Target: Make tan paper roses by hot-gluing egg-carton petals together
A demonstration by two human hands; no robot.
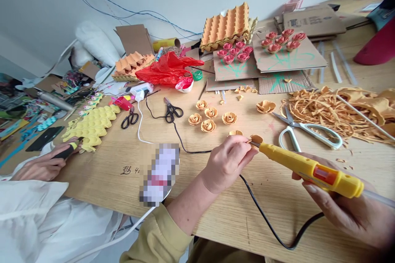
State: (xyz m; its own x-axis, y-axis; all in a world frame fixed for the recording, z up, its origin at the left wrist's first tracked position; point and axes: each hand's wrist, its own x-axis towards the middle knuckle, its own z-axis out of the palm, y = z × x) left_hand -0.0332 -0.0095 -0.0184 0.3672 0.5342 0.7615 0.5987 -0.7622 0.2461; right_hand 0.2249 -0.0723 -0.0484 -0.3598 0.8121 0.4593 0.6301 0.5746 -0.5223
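In my right hand (342,209) is a yellow hot glue gun (293,161), with a clear glue stick coming out of its back end. Its nozzle points left and meets a small orange egg-carton petal (256,138). My left hand (230,162) pinches that petal, and the fingertips partly hide it. Just behind the left fingers, an orange paper piece (235,133) shows in part. Several finished orange carton roses (211,112) stand on the table beyond my hands. A looser orange flower (266,107) lies to their right.
White-handled scissors (304,127) lie beside a heap of orange carton strips (321,111). Black scissors (173,111), a red plastic bag (169,70) and cardboard (291,63) with red roses sit farther back. A phone (159,176) lies left; a co-worker's hand (46,164) works on yellow carton.
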